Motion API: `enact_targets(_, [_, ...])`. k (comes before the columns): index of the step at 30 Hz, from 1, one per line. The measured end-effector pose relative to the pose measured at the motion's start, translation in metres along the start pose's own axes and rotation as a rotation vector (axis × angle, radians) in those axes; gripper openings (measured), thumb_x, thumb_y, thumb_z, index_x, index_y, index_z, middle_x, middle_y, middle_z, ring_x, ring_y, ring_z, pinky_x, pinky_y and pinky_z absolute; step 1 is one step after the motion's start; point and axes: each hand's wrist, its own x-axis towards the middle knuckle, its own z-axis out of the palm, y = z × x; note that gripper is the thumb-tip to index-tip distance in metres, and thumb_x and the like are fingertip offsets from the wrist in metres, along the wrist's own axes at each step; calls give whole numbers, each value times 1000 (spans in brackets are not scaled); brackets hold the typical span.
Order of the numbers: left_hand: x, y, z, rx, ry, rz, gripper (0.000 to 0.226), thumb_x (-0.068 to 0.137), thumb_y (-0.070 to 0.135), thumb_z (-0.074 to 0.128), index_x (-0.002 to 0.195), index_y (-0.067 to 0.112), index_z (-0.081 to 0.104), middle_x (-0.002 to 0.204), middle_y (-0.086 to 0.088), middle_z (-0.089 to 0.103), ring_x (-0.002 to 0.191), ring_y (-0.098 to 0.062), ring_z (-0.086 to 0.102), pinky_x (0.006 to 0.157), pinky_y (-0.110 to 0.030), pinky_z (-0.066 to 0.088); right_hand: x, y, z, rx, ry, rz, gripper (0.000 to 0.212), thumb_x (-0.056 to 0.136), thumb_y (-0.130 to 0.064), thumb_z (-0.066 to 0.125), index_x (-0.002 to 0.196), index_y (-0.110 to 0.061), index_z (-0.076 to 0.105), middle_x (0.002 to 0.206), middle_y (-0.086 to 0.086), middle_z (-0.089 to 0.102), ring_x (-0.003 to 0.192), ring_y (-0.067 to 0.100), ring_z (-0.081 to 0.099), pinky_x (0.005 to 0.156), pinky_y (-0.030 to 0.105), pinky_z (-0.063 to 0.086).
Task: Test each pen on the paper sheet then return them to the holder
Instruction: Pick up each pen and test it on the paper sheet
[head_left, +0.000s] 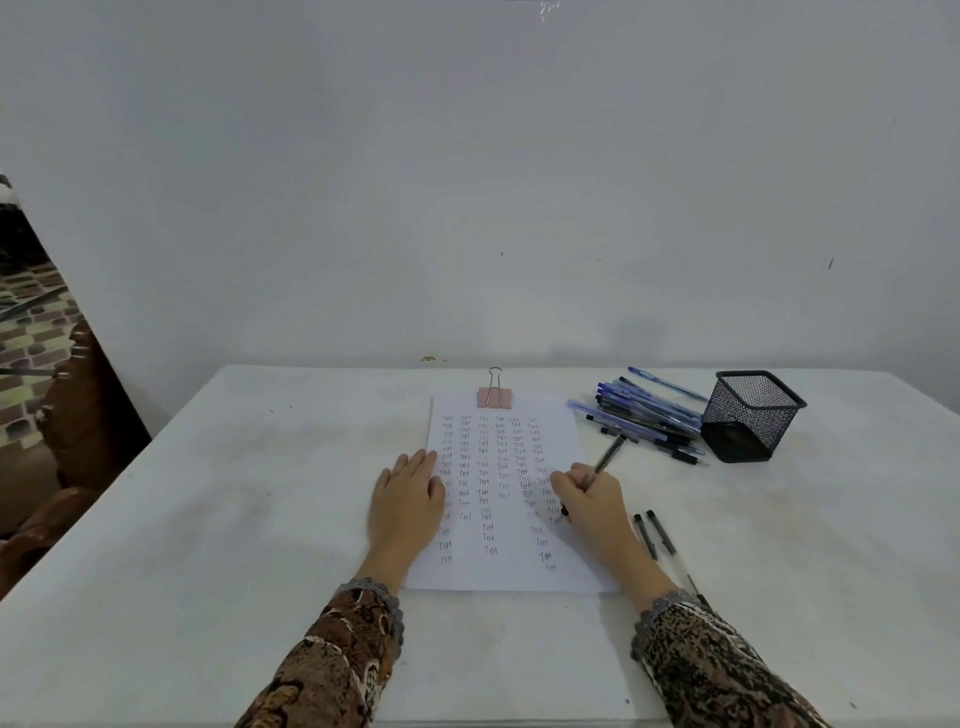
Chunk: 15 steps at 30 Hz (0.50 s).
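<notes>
One paper sheet (509, 551), one binder clip (494, 397), one mesh holder (748, 415). Two black pens (655, 535) lie loose, one dark pen (608, 457) is in the right hand (587, 493). The heap of blue pens (644, 410) is too overlapped to count.

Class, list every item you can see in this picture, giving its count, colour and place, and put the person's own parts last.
table: one, white, lower half
wall: one, pale, behind table
wooden object: one, brown, left edge, beyond table
paper sheet: one, white, "Test" columns, table centre
binder clip: one, pink, sheet's far edge
holder: one, black mesh, table's far right
pen pile: too overlapped to count, mostly blue, left of holder
loose pens: two, dark, right of sheet
held pen: one, dark, tip on sheet
sleeves: two, brown patterned, bottom
left hand: one, flat on sheet's left edge
right hand: one, gripping held pen
</notes>
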Motion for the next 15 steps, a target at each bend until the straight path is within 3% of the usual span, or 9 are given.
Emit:
enact_targets(11, [1,-2,0,-17,-11,-1,46,98,24,27,144,20,28,153,3,24,143,-16,13,117,-32,6,3,1,-2,-3,28,7,49,82,8,52,52,-17,22,58,2,23,46,3,22,49,11,26])
enact_targets(15, [1,-3,-2,-6,-43,14,46,99,24,26,145,20,25,154,3,21,143,-15,12,117,-32,5,1,3,-1,13,34,-8,50,82,8,51,52,-17,21,60,8,20,47,3,22,54,11,32])
